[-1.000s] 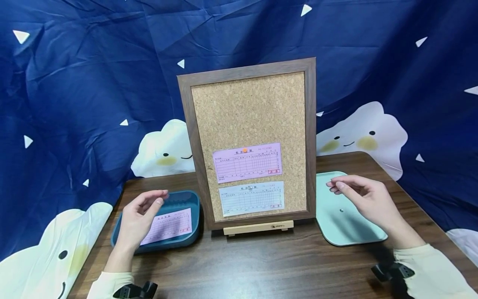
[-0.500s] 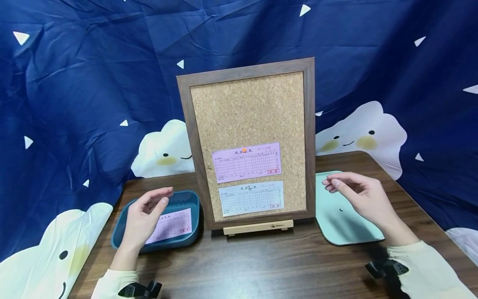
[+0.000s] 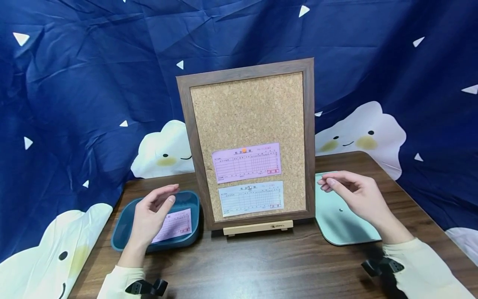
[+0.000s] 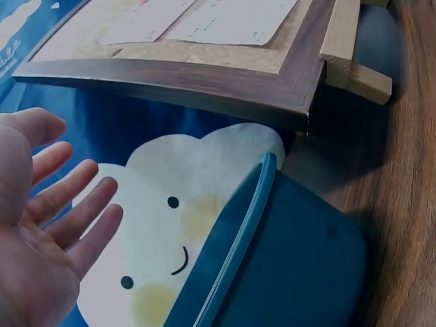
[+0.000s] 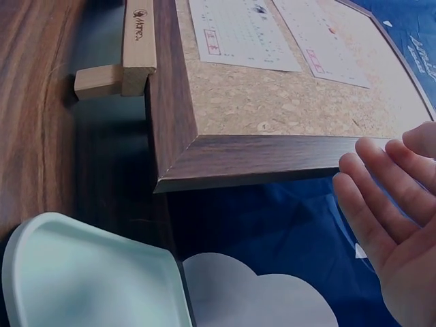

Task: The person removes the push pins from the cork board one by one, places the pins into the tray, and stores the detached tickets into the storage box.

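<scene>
Here, key relation: the left hand hovers over the dark teal plastic tray, and the pink printed slip lying in that tray sits just below and to the right of its palm, partly hidden by it.
Left hand state: open, fingers loosely extended and spread, holding nothing; the left wrist view shows the bare palm clearly.
Right hand state: the right hand is relaxed with straight fingers above the pale mint plastic tray, gripping nothing; the right wrist view shows flat fingers.
Nearer hand: the left is by far the nearer to the pink slip; the right is well apart from it, beyond the board.
Slip axis: its long side runs roughly left to right along the tray floor, tilted slightly up toward the right.
Board: the wood-framed cork board stands upright between the two hands on a light wooden stand, carrying a pink form held by an orange pin and a white form beneath it.
Edges: the teal tray's right rim lies just beside the board's left frame.
Open room: bare cork fills the board's upper half; dark wooden table in front of the stand is bare.
Mint tray contents: one small dark speck, too small to identify.
</scene>
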The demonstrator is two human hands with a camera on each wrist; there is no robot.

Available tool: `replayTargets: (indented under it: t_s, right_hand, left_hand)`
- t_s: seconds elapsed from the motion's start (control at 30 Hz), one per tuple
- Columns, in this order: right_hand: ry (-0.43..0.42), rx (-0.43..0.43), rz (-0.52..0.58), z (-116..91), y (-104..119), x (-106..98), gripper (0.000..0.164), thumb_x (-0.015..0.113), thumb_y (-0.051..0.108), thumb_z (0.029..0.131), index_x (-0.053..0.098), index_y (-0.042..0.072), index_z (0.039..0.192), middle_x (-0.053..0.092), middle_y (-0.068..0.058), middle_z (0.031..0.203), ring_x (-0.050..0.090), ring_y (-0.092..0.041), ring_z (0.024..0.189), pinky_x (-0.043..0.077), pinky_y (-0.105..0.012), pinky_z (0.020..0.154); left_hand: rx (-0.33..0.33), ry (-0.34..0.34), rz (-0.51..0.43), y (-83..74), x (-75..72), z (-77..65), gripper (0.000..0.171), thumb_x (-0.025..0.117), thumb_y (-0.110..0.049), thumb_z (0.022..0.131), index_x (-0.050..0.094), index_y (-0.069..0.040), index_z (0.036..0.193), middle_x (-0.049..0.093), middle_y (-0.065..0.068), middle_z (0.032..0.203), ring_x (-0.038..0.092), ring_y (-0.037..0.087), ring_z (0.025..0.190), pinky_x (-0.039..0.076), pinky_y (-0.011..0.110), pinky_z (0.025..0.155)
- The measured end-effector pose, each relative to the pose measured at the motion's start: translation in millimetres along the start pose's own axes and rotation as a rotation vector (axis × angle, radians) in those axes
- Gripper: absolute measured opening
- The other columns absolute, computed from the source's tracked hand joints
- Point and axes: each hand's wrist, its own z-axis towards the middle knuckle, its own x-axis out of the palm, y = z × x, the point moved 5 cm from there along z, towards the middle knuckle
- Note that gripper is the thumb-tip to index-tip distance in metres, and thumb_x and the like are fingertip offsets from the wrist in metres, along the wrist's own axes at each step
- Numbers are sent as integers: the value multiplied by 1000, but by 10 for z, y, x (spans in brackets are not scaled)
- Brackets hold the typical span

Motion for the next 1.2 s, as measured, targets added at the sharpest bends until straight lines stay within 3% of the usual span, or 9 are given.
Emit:
replayTargets:
  t_s: [0.77,1.2]
  right_hand:
    - [17,-26,169,141,73,205,17,59,-17,101,71,-18,112,83,4,100,80,-6,90,62,-21,80]
    - [9,-29,227,182,122,301,18,59,-19,100,72,-16,112,83,-2,99,79,-8,88,62,-21,80]
  left_hand:
    - [133,38,-101,-121,213,110,34,65,5,103,67,2,136,72,14,141,72,10,127,54,20,106]
    - [105,49,-115,-123,267,154,35,66,5,103,65,6,137,64,18,151,69,7,130,54,23,108]
